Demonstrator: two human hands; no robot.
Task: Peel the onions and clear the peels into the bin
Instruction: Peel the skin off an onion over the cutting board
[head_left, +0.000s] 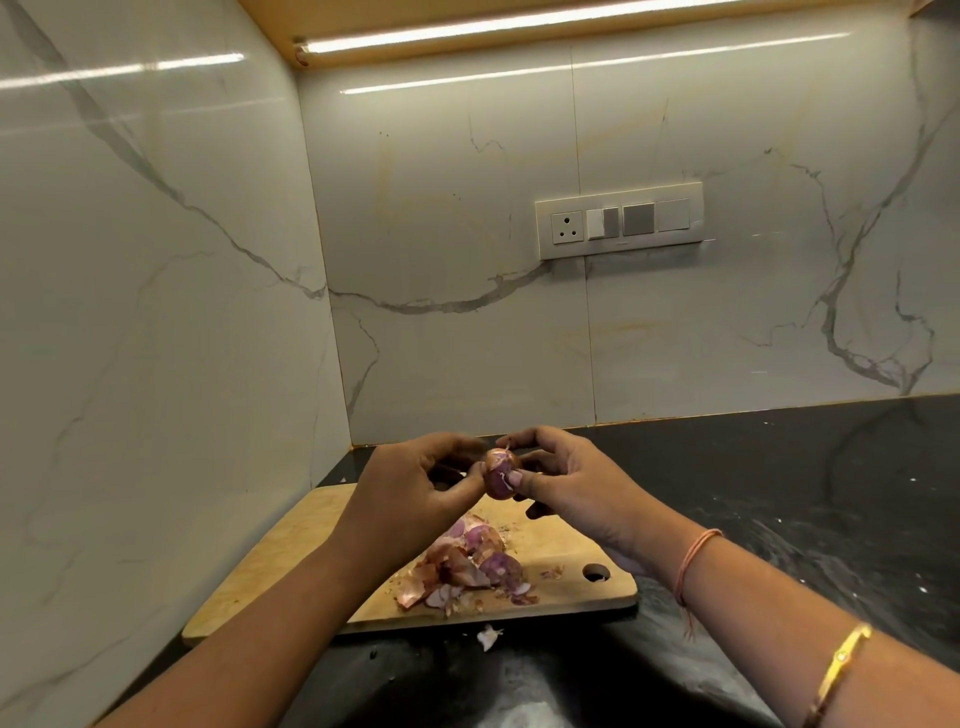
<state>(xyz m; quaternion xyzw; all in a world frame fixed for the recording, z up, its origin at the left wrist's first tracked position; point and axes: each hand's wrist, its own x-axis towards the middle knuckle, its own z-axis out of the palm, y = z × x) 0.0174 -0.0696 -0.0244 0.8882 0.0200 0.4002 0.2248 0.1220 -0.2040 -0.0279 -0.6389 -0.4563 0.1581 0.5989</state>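
1. Onion (497, 475), one, small, reddish skin partly on, held in the air above far end of cutting board (291, 561), between both hands.
2. Left hand (415, 478): thumb and fingertips curled, pinching onion's left side.
3. Right hand (571, 483): thumb and fingers curled, pinching onion's right side, thumbnail against a loose flap of skin.
4. Writing: tiny mark on lower edge of switch plate (618, 221) on back wall, too small to read. On plate: one socket, three rocker panels.
5. Edges: board wooden, one, lying askew; left end near side wall, far corner near back wall, hang-hole (596, 572) at right end.
6. Room: wide stretch of black countertop (779, 493) to right of board, up to back wall.
7. Counts: one peel pile (462, 566) on board's near half, brown and purple skins; two or three rounded purple pieces within, maybe peeled onions. One white scrap (489, 636) on countertop just off board's near edge.
8. Right forearm: one thread band (693, 561), one gold bangle (841, 665).
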